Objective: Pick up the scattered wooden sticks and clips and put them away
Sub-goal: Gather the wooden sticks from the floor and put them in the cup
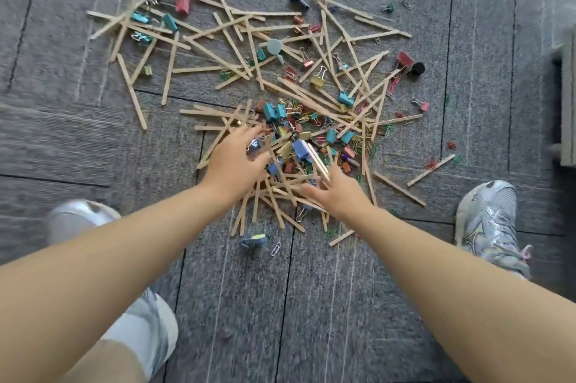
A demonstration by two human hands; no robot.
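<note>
Many thin wooden sticks (237,39) lie scattered across grey carpet, thickest in a heap just ahead of me. Coloured binder clips (271,113) and small paper clips (290,70) are mixed into that heap. My left hand (237,161) reaches into the pile with curled fingers around a blue binder clip (254,145). My right hand (339,192) rests on the pile's near side and pinches a small bundle of wooden sticks (318,158) that points up and left. A lone blue and yellow clip (254,240) and a silver paper clip (276,248) lie nearer to me.
My two pale sneakers stand on the grey carpet tiles, one at the left (81,217) and one at the right (489,223). A light-coloured piece of furniture (565,86) stands at the right edge. A black round object (416,68) lies by the far right sticks.
</note>
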